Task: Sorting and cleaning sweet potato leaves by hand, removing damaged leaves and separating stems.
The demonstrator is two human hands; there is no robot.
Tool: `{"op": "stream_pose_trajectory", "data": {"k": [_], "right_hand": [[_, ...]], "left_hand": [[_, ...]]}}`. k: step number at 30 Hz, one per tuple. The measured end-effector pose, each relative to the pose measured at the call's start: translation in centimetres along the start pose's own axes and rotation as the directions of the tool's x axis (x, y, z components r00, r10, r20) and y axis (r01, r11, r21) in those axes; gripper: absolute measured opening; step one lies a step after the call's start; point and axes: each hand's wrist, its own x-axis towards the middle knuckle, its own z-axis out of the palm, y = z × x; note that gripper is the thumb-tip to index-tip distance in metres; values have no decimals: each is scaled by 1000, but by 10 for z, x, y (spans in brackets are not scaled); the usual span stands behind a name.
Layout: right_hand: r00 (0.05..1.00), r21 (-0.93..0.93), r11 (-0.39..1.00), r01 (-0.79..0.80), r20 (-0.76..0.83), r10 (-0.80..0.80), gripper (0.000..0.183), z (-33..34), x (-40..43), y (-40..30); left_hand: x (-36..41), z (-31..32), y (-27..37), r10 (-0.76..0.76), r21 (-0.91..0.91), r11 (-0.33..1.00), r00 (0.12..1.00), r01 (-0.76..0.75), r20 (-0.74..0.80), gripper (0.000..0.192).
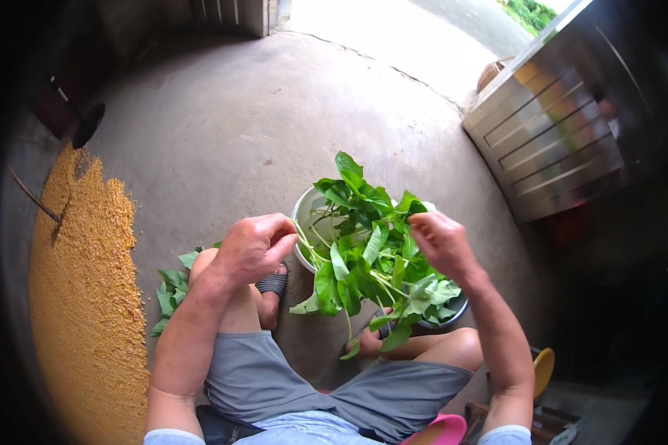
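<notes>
A bunch of leafy green vines (pixel 362 283) spreads in front of me, over a white basin (pixel 306 207) on the floor. Between the thumb and fingers of my left hand (pixel 259 245) are the pale ends of several stems, at the basin's left side. My right hand (pixel 444 239) pinches at a leaf on the right of the bunch. Beneath the bunch at the right, a metal bowl (pixel 456 320) holds more leaves. Foliage hides much of the basin and the bowl. More green leaves (pixel 170 295) lie on the floor beyond my left forearm.
Yellow grain, apparently corn kernels (pixel 89 267), is spread along the floor at left, with a stick (pixel 33 194) angled over it. A panelled door (pixel 556 139) stands at the upper right beside a bright doorway. Low at right are a pink object (pixel 451 429) and a yellow round object (pixel 544 371).
</notes>
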Motion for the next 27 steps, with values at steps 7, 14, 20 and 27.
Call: {"op": "stream_pose_trajectory", "data": {"k": [7, 14, 20, 27], "right_hand": [[874, -353, 904, 241, 484, -44, 13, 145, 62, 3], [869, -638, 694, 334, 494, 36, 20, 236, 105, 63], [811, -761, 587, 276, 512, 283, 23, 244, 123, 74], [840, -824, 431, 369, 494, 225, 23, 216, 123, 33]], "left_hand": [[-9, -14, -12, -37, 4, 999, 998, 37, -52, 10], [-10, -16, -23, 26, 70, 997, 996, -20, -84, 8], [-4, -19, -27, 9, 81, 997, 998, -5, -57, 10], [-5, -16, -29, 16, 85, 996, 998, -12, -53, 13]]}}
